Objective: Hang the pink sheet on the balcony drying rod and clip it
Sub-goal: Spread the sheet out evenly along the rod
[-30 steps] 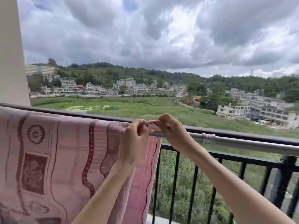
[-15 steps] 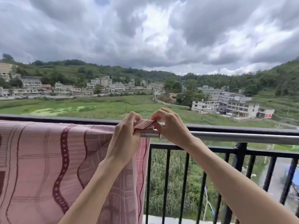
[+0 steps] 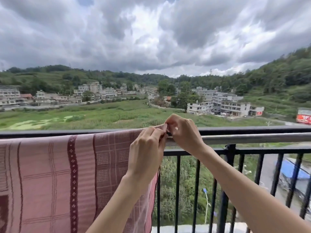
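Pink and soft, the sheet (image 3: 84, 174) hung over the drying rod (image 3: 252, 138), covering the part left of the hands. Its right top corner sat on the rod. The left hand (image 3: 148, 148) pinched this corner, and the right hand (image 3: 182, 132) curled its fingers on the same corner; a clip was not clearly visible. The cloth looked light and limp, so the folded top edge seemed the best place to hold. No containers were in sight.

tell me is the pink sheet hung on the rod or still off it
Hung: the pink patterned sheet drapes over the silver metal drying rod; both hands pinch its corner.
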